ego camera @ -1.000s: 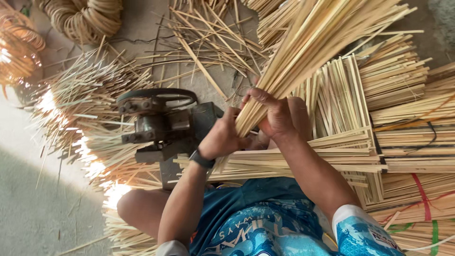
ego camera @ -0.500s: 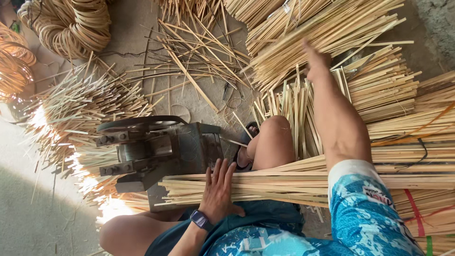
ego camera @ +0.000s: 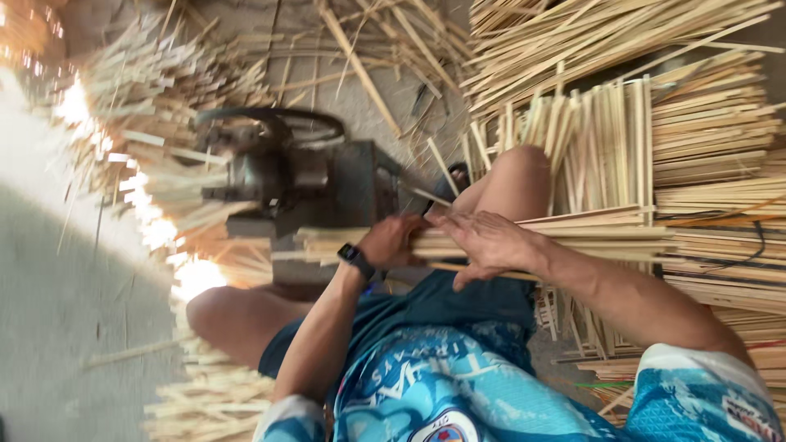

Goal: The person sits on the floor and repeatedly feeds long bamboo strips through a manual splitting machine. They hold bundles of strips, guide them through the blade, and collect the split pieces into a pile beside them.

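Observation:
A bundle of thin pale bamboo strips lies flat across my lap and knee. My left hand, with a dark watch on its wrist, grips the bundle near its left end. My right hand rests over the same bundle just to the right, fingers spread and curled on the strips. The bundle's left end reaches up to a dark metal machine with a round belt guard in front of me.
Stacks of cut bamboo strips are piled at the right and upper right. Loose strips lie scattered on the concrete floor at the left, in bright sunlight. My bare knees flank the machine.
My right hand has come down from the high pile at the upper right and now lies on the bundle beside my left hand. The view has shifted down and closer.

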